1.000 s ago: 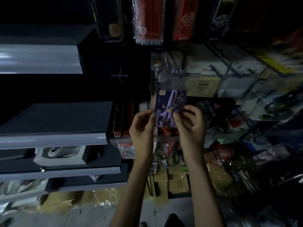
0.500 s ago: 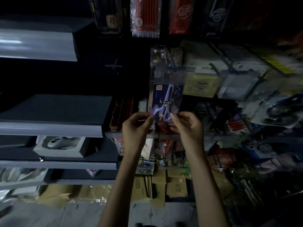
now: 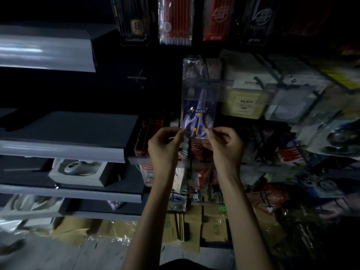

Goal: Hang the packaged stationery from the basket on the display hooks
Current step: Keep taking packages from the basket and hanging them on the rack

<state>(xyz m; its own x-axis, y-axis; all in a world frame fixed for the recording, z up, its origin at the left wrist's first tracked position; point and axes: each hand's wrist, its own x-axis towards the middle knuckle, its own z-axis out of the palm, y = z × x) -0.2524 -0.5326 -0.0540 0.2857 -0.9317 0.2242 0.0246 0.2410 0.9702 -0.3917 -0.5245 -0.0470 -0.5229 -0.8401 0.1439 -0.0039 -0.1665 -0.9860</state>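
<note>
Both hands are raised in front of the display. The left hand (image 3: 165,148) pinches the lower left corner of one scissors pack (image 3: 198,115) between thumb and curled fingers, and the right hand (image 3: 228,147) pinches the lower right corner the same way. The pack hangs upright between them, a clear sleeve with a dark blue card. It holds one pair of pale purple scissors (image 3: 195,126) with two yellow dots, blades pointing up. The top edge of the pack is blurred against the goods behind, so whether it sits on a hook cannot be told.

Four long hanging packs (image 3: 175,20) line the top row. From the left they are one black marked 8, one clear with red sticks, one red and one black. One bare hook (image 3: 137,77) juts from the dark panel to the left of the scissors pack. Further left, four grey shelves (image 3: 62,150) step down, and one white box (image 3: 78,170) lies on the third. One yellowish box (image 3: 245,102) stands just right of the pack. Several cardboard boxes (image 3: 194,227) rest on the floor below the forearms.
</note>
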